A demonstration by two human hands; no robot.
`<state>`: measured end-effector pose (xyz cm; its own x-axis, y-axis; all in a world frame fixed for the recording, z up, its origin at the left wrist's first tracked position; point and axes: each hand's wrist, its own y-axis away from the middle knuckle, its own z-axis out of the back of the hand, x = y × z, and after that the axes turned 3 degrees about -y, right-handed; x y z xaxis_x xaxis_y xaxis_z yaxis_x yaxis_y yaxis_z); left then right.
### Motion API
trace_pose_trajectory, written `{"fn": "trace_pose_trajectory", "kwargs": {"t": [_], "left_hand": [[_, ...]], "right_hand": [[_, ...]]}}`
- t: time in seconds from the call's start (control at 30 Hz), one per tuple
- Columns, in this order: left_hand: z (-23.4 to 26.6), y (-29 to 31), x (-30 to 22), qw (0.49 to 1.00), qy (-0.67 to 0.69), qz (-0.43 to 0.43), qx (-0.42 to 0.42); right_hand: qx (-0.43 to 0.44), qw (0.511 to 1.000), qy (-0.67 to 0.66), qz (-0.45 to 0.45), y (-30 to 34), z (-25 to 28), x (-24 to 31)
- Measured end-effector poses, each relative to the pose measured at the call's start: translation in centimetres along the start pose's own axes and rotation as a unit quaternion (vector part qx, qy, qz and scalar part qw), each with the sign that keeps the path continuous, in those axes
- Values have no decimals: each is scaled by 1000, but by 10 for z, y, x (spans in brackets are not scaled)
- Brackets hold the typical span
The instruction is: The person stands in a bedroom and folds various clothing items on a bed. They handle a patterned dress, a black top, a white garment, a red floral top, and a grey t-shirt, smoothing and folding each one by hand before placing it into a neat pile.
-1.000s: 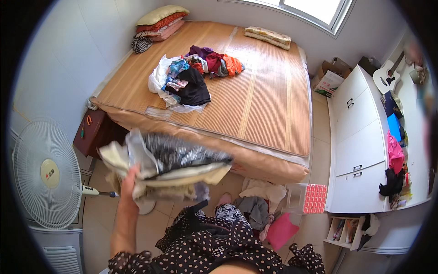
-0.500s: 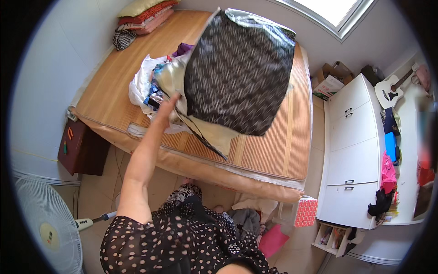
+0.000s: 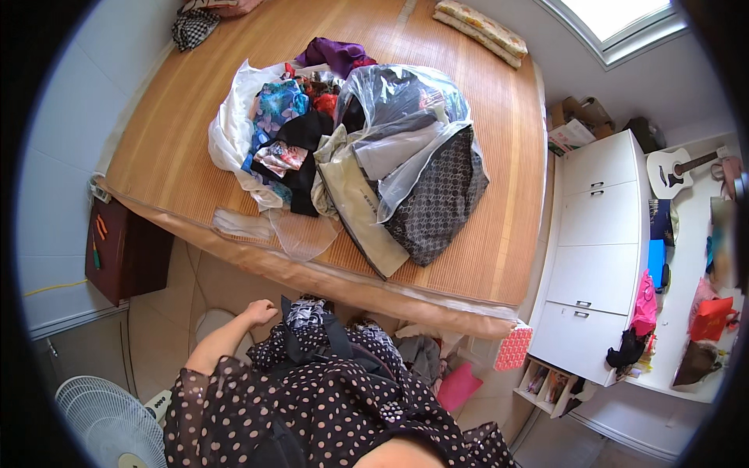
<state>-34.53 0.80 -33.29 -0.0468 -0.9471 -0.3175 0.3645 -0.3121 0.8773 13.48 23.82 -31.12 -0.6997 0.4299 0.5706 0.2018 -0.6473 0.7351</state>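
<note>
My left hand hangs low beside my polka-dot dress, in front of the bed, fingers curled in and nothing visible in them. My right hand is out of the picture; only a dotted sleeve edge shows at lower right. On the bamboo-matted bed lies a dark patterned bag, with a clear plastic part and folded dark and pale cloth in it. A beige flat panel extends toward the bed's front edge. Left of it, a white plastic bag spreads open around blue floral, black and red clothes.
A folded floral quilt lies at the far side. A purple cloth sits behind the clothes. At left stand a brown bedside cabinet and a fan. White drawers and a white guitar are at right.
My left hand has let go of the dark patterned bag and dropped back to my side. The bag, raised before, now lies on the bed, its clear part and contents showing. The view shifted.
</note>
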Motion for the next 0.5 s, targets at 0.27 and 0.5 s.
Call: {"fn": "trace_pose_trajectory", "kwargs": {"t": [0.27, 0.5], "left_hand": [[-15, 57, 9, 994, 90, 32, -47], [-57, 61, -12, 971, 223, 54, -66]], "right_hand": [[88, 993, -16, -72, -21, 11, 122], [115, 990, -17, -74, -57, 41, 109]]}}
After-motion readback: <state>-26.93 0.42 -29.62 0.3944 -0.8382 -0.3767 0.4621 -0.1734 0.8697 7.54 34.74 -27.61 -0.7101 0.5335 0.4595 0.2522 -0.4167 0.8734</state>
